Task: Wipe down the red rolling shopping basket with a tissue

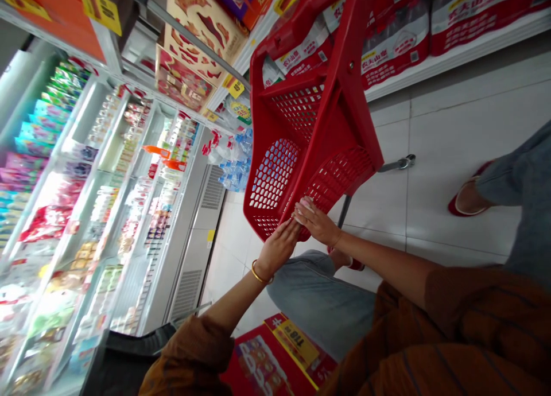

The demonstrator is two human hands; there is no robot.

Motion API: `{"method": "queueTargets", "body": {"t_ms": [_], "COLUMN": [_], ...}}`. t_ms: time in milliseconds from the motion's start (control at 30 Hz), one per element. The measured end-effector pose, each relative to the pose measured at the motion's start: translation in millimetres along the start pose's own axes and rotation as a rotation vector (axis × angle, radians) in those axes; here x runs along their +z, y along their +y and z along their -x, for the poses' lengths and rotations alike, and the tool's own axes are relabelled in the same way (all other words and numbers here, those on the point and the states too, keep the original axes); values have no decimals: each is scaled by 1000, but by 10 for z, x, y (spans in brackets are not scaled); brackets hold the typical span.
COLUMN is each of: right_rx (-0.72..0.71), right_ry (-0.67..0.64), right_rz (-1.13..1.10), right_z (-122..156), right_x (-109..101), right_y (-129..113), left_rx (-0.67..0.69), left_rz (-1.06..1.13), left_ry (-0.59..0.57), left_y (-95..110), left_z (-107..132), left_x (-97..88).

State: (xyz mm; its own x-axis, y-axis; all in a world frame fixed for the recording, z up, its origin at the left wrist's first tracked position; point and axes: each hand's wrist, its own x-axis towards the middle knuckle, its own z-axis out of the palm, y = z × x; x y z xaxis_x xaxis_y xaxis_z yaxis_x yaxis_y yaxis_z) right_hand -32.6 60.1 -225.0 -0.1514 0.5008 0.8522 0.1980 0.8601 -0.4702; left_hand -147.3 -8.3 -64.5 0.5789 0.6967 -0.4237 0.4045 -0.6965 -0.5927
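A red plastic shopping basket [316, 120] with perforated walls stands in front of me, tilted in this slanted view. My left hand [279, 248], with a gold bracelet [261, 274] at its wrist, lies at the basket's near edge with its fingers stretched out and close together. Beside it, my right hand [321, 224] has its fingers bent at the same edge. Something small and pale pink shows at the right fingertips, too unclear to name. The two hands meet at the fingers. A metal leg with a caster [407, 162] juts out from under the basket.
A chilled display shelf [189, 247] full of packaged goods runs along the left. Red-wrapped bottle packs [394, 51] sit on a low shelf at the top right. Bottled water [236, 169] stands behind the basket. A red price box [262, 361] is near my legs on the tiled floor [447, 126].
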Motion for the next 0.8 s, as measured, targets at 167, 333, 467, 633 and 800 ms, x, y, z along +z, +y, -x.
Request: {"method": "queueTargets", "body": {"t_ms": [167,333,467,633,800], "right_rx": [-25,4,41,99,112], "right_ry": [-32,-113,-182,-278,-338], "right_rz": [53,105,77,30,41], "right_z": [149,405,631,830,1010], "right_x": [-5,20,34,44,53], "right_y": [75,131,175,204,235], "left_rx": [19,8,45,62,71], "left_rz": [57,33,-8,10,26], "left_ry": [1,6,24,29,58], "left_y": [-4,30,51,57,63], "left_z": [-20,-30,-47,-65,-60], "left_x": [0,29,46,52,89]}}
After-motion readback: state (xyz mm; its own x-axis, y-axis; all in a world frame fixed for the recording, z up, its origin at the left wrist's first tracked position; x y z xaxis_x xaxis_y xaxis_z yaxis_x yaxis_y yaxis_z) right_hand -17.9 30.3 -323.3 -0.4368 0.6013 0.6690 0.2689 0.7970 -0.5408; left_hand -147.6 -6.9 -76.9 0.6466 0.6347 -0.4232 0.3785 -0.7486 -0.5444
